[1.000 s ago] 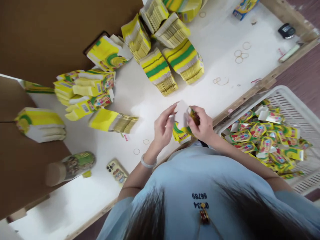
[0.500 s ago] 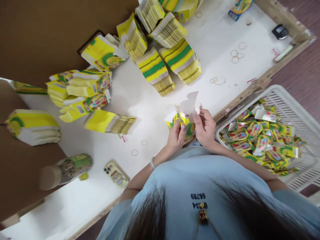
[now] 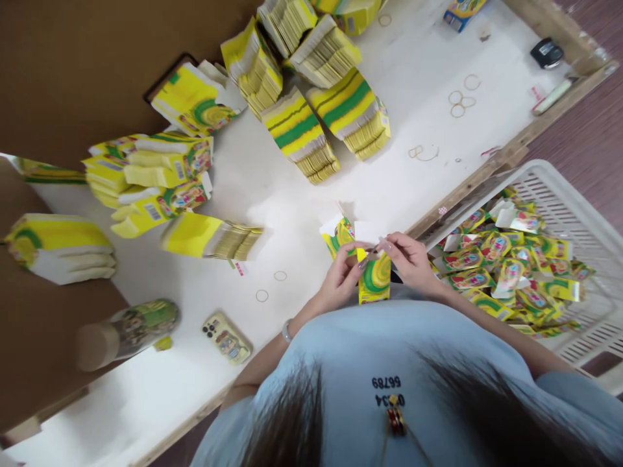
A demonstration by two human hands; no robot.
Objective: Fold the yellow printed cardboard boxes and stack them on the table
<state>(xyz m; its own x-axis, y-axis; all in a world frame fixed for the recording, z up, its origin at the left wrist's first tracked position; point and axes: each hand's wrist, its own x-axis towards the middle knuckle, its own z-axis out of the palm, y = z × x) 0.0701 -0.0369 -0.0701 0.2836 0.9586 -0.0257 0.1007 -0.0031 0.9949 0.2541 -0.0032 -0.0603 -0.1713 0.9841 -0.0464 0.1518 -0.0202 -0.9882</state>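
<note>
Close to my body, over the table's front edge, both hands are on a yellow-green printed carton (image 3: 374, 280) with white flaps. My left hand (image 3: 343, 275) grips its left side, fingers closed at the upper part. The fingers of my right hand (image 3: 405, 259) pinch the carton's upper right edge. Another yellow-green printed piece (image 3: 339, 237) shows just beyond my left fingers; whether it is joined to the carton I cannot tell. To the right, a white plastic basket (image 3: 584, 201) holds many small folded cartons (image 3: 496, 250).
Stacks of flat cartons (image 3: 348, 113) stand at the back of the white table (image 3: 292, 214). More bundles (image 3: 160, 168) lie left. Nearer are a phone (image 3: 227, 338) and a bottle (image 3: 131, 332). Rubber bands (image 3: 457, 104), a black object (image 3: 546, 53) and a blue box (image 3: 462, 14) lie back right.
The carton has turned so its printed yellow-green face hangs toward my body. My right hand has moved slightly down and right, and the raised white flap has come down.
</note>
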